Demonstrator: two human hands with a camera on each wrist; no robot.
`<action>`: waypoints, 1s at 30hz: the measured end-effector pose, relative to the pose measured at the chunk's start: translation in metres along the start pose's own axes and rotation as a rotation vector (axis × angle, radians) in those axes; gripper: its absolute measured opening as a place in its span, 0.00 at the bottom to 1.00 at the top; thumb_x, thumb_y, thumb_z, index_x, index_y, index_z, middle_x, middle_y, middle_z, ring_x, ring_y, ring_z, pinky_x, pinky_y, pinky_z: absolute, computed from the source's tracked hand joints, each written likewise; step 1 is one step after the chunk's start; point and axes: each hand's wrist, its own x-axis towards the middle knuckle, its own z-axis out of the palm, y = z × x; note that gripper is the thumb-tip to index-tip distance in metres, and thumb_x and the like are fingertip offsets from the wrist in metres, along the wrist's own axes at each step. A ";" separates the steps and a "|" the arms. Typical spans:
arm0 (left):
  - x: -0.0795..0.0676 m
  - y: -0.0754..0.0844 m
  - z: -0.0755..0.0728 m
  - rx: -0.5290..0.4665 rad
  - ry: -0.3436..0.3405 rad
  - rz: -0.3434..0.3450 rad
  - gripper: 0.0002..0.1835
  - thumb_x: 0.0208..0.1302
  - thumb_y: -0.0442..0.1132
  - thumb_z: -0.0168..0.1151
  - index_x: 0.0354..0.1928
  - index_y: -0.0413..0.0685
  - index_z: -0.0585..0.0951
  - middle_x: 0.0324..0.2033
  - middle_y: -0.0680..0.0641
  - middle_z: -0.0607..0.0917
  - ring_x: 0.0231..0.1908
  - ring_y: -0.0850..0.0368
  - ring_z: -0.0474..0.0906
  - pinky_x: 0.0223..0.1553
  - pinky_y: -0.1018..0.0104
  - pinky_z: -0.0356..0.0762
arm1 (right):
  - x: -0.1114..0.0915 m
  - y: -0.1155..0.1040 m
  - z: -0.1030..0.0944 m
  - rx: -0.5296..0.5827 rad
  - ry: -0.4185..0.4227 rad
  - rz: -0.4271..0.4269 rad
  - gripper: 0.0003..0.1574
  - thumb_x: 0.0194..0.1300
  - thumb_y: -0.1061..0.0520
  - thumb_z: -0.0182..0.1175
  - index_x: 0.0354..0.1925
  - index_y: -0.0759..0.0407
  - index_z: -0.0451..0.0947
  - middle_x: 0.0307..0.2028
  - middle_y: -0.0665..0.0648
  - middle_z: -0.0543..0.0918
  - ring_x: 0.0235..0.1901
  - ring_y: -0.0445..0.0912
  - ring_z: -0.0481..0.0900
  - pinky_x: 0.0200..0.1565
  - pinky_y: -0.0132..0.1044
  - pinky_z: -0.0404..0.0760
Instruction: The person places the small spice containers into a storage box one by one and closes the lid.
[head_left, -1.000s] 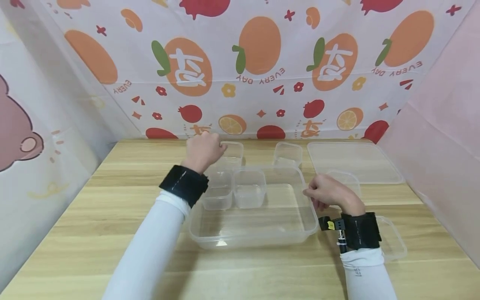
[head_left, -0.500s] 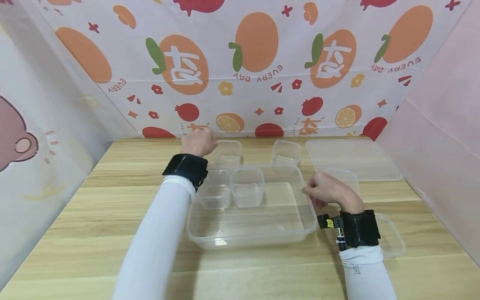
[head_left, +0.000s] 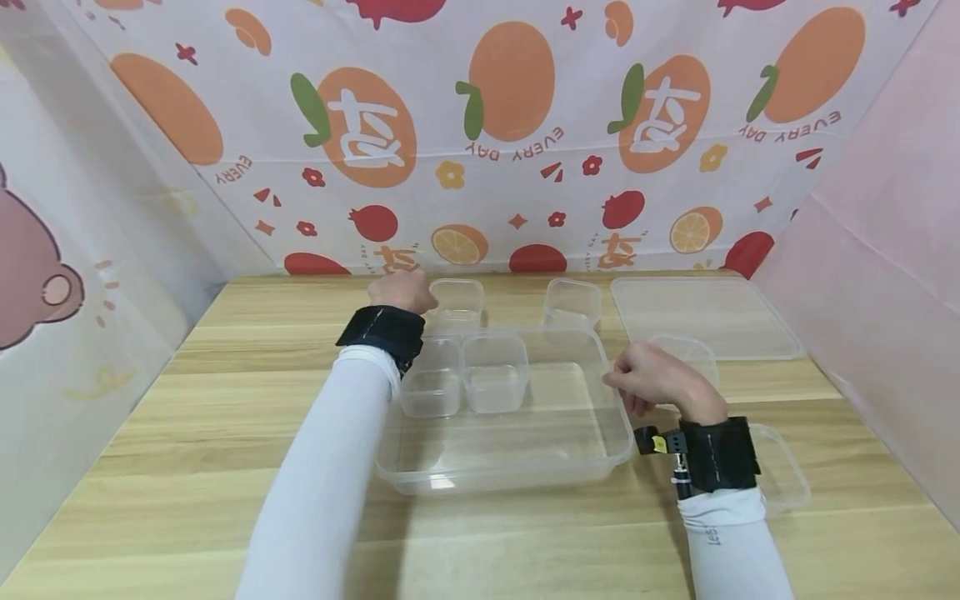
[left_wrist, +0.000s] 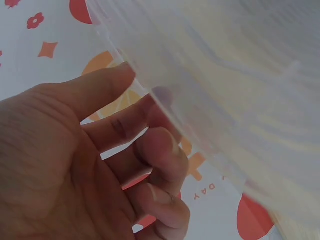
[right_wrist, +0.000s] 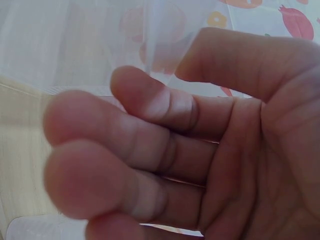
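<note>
A large clear plastic food container (head_left: 510,479) stands in the middle of the wooden table. My right hand (head_left: 652,379) pinches its right rim; in the right wrist view the wall passes between thumb (right_wrist: 220,60) and index finger, with the other fingers curled below. Two small clear containers (head_left: 497,379) sit side by side at its back left. Behind it, my left hand (head_left: 401,292) is at the left edge of another small clear container (head_left: 461,302). The left wrist view shows thumb (left_wrist: 107,87) and index finger on either side of a translucent plastic rim.
One more small container (head_left: 573,302) stands behind the large one. A large flat clear lid (head_left: 712,317) lies at the back right. Clear plastic pieces also lie behind the right hand (head_left: 690,354) and beside the right wrist (head_left: 783,471). A printed cloth (head_left: 517,192) hangs behind the table.
My left hand first moved back and left, away from the small rear container, then came down and right to its edge. The right hand stays on the large container's rim.
</note>
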 end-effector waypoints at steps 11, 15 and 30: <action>-0.001 0.000 0.006 0.013 0.002 -0.014 0.16 0.72 0.34 0.49 0.53 0.38 0.83 0.44 0.38 0.85 0.41 0.42 0.79 0.47 0.45 0.75 | 0.001 0.000 0.001 0.002 -0.006 0.003 0.22 0.72 0.61 0.55 0.18 0.60 0.74 0.14 0.52 0.77 0.15 0.44 0.78 0.22 0.36 0.76; 0.001 0.000 0.007 0.012 -0.003 -0.022 0.17 0.73 0.34 0.48 0.54 0.37 0.83 0.45 0.37 0.85 0.42 0.41 0.80 0.47 0.46 0.76 | 0.001 0.000 0.000 0.001 -0.004 0.002 0.23 0.72 0.61 0.55 0.18 0.60 0.74 0.13 0.52 0.77 0.15 0.44 0.78 0.22 0.36 0.75; 0.002 0.006 -0.006 -0.017 0.063 0.089 0.17 0.71 0.30 0.48 0.56 0.37 0.81 0.51 0.33 0.83 0.45 0.36 0.80 0.49 0.39 0.77 | 0.001 0.001 -0.002 -0.007 -0.003 -0.008 0.22 0.73 0.61 0.56 0.19 0.61 0.75 0.15 0.53 0.77 0.15 0.44 0.78 0.23 0.37 0.78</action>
